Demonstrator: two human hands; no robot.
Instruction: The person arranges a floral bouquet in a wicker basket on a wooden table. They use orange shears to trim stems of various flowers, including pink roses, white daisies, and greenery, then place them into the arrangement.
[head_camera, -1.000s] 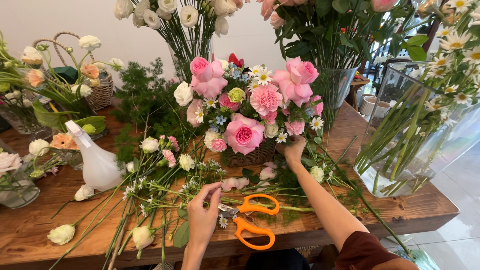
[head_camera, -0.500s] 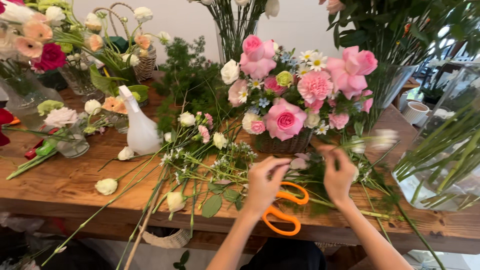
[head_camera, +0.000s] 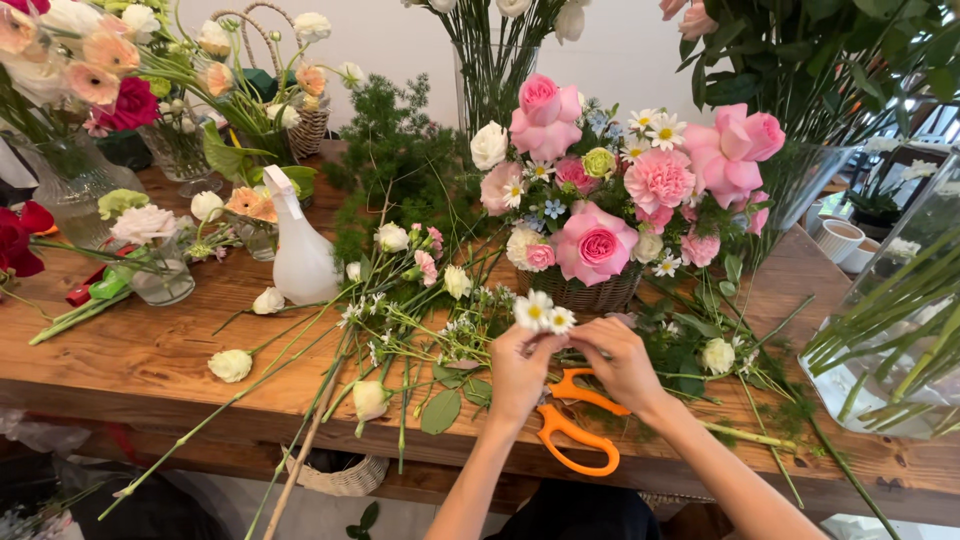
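Daisy sprig pinched at its stem between fingertips of left hand and right hand, just near of the wicker basket arrangement; judged light, limp, petals bruise-prone; best gripped low on stem.

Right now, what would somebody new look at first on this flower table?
Probably the big pink flower arrangement in its woven basket at the table's middle. Just in front, the left hand and right hand hold small white daisies above orange scissors lying on the wooden table.
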